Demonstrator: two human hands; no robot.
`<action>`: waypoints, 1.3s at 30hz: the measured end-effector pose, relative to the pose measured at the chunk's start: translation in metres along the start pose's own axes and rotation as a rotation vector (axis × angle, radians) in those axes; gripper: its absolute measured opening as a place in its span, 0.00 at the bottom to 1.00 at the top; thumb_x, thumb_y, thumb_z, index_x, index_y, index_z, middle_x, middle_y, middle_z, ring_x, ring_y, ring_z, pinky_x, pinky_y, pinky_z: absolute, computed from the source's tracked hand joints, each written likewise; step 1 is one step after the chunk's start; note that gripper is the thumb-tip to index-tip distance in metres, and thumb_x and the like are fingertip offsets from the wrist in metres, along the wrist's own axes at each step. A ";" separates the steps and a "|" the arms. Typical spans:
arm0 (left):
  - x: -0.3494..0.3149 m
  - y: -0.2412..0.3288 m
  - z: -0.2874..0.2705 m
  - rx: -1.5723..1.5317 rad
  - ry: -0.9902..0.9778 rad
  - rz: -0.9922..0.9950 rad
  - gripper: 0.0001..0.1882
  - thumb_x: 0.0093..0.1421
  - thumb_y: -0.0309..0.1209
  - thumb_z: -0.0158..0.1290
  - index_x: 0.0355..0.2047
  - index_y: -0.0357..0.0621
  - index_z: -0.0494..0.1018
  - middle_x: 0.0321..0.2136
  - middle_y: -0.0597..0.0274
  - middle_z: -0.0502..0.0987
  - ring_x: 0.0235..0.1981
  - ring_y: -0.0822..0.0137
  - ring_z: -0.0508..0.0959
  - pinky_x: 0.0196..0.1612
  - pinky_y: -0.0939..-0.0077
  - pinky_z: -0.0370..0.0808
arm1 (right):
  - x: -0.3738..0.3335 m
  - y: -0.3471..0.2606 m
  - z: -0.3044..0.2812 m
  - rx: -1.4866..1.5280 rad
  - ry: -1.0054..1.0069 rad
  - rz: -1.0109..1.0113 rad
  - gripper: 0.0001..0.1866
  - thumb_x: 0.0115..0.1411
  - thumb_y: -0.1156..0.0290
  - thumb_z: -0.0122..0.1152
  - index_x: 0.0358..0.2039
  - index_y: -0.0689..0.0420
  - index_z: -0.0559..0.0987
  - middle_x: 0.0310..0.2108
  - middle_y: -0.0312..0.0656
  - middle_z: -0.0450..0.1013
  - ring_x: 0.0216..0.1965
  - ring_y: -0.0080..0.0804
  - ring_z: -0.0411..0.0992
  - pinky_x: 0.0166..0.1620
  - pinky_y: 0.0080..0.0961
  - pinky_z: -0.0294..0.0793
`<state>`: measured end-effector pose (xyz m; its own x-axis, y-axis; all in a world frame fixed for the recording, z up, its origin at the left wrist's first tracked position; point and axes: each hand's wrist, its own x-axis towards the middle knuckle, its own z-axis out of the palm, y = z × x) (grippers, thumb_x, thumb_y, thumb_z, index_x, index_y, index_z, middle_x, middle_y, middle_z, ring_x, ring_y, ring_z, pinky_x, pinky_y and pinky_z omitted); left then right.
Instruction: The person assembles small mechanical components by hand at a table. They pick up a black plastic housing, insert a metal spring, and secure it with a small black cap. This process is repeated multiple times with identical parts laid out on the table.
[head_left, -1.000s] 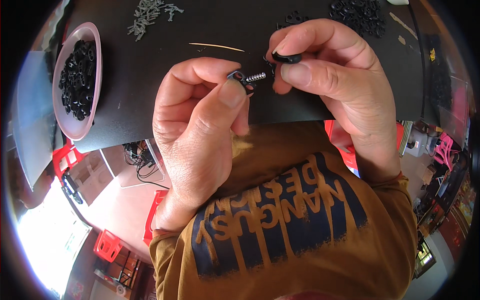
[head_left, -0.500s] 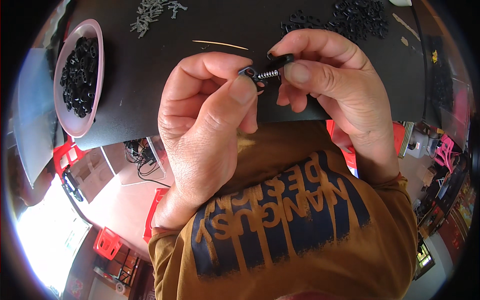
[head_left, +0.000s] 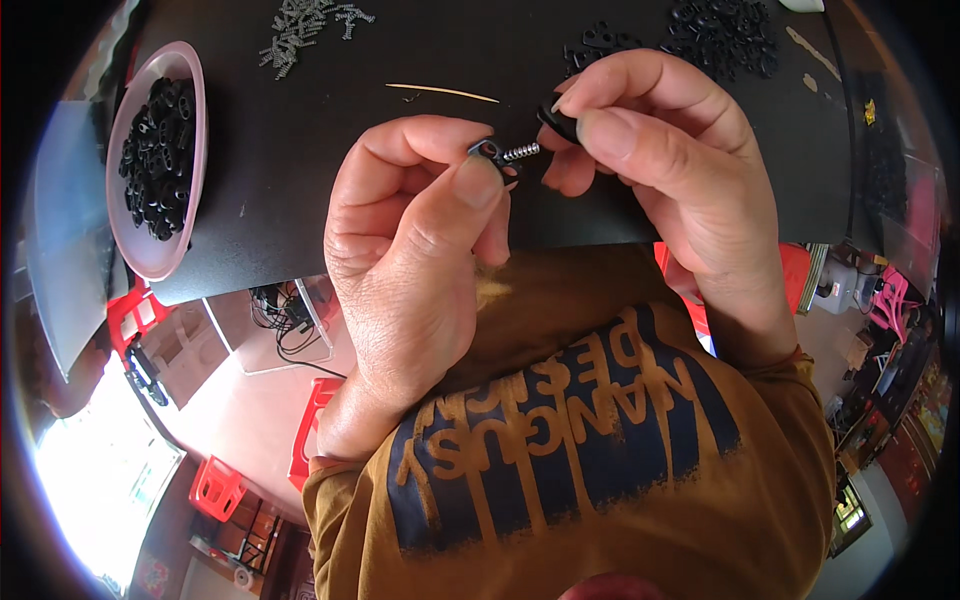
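Over the near part of the dark table, my left hand pinches a small black plastic piece with a round hole between thumb and forefinger. It looks like part of a cord lock. A short metal coil spring sticks out of this piece to the right, its far end free. My right hand grips a second, rounded black plastic piece by thumb and fingertips, partly covered by them. That piece is a little above and right of the spring's tip, apart from it.
A pink oval bowl of black plastic parts stands at the left. Loose springs lie at the back, with a wooden toothpick nearer my hands. Piles of black parts are at the back right. A dark cable runs down the right side.
The black piece in my right hand has come away from the spring's end and tilted. My left hand has shifted slightly left and down, still holding the piece with the spring.
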<state>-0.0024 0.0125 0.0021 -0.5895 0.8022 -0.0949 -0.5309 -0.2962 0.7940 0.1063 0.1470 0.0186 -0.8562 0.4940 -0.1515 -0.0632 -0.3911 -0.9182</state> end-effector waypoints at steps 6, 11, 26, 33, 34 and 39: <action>0.000 -0.001 0.008 -0.008 0.093 -0.009 0.07 0.55 0.21 0.50 0.35 0.35 0.69 0.22 0.64 0.71 0.17 0.79 0.67 0.21 0.88 0.63 | -0.004 0.001 0.005 -0.134 0.038 -0.130 0.11 0.54 0.75 0.56 0.38 0.62 0.73 0.30 0.41 0.73 0.29 0.23 0.71 0.33 0.18 0.71; -0.002 -0.001 0.006 -0.010 0.083 -0.016 0.07 0.55 0.21 0.50 0.36 0.36 0.69 0.23 0.64 0.72 0.18 0.79 0.67 0.22 0.89 0.64 | -0.007 0.001 0.007 -0.181 0.025 -0.164 0.13 0.54 0.76 0.56 0.41 0.64 0.72 0.31 0.40 0.72 0.29 0.22 0.71 0.33 0.16 0.72; -0.005 -0.002 0.004 0.079 0.112 -0.003 0.07 0.55 0.21 0.51 0.36 0.36 0.69 0.24 0.65 0.73 0.19 0.81 0.68 0.23 0.90 0.66 | -0.003 0.004 0.005 -0.581 -0.137 -0.498 0.15 0.51 0.85 0.56 0.42 0.67 0.71 0.38 0.46 0.71 0.33 0.22 0.70 0.35 0.14 0.71; -0.006 0.000 0.006 0.141 0.052 0.006 0.07 0.57 0.22 0.47 0.37 0.37 0.67 0.25 0.64 0.71 0.21 0.78 0.66 0.25 0.86 0.64 | -0.003 -0.004 0.006 -0.833 -0.165 -0.642 0.15 0.50 0.84 0.59 0.40 0.68 0.74 0.38 0.47 0.71 0.33 0.22 0.68 0.32 0.10 0.66; -0.007 0.000 0.005 0.136 0.043 0.005 0.08 0.57 0.22 0.47 0.38 0.37 0.67 0.25 0.64 0.71 0.20 0.78 0.66 0.25 0.86 0.64 | -0.001 -0.002 0.004 -0.845 -0.180 -0.679 0.15 0.50 0.84 0.59 0.40 0.68 0.74 0.38 0.47 0.71 0.33 0.22 0.68 0.31 0.10 0.65; -0.006 -0.001 0.004 0.112 0.009 -0.008 0.08 0.58 0.23 0.47 0.39 0.37 0.66 0.26 0.61 0.72 0.20 0.76 0.68 0.25 0.86 0.66 | -0.002 -0.003 0.006 -0.787 -0.155 -0.582 0.15 0.52 0.81 0.58 0.42 0.67 0.74 0.37 0.46 0.71 0.32 0.22 0.68 0.31 0.12 0.65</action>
<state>0.0039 0.0104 0.0042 -0.5914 0.7993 -0.1067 -0.4645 -0.2295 0.8553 0.1057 0.1425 0.0238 -0.8607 0.3166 0.3987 -0.1845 0.5360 -0.8238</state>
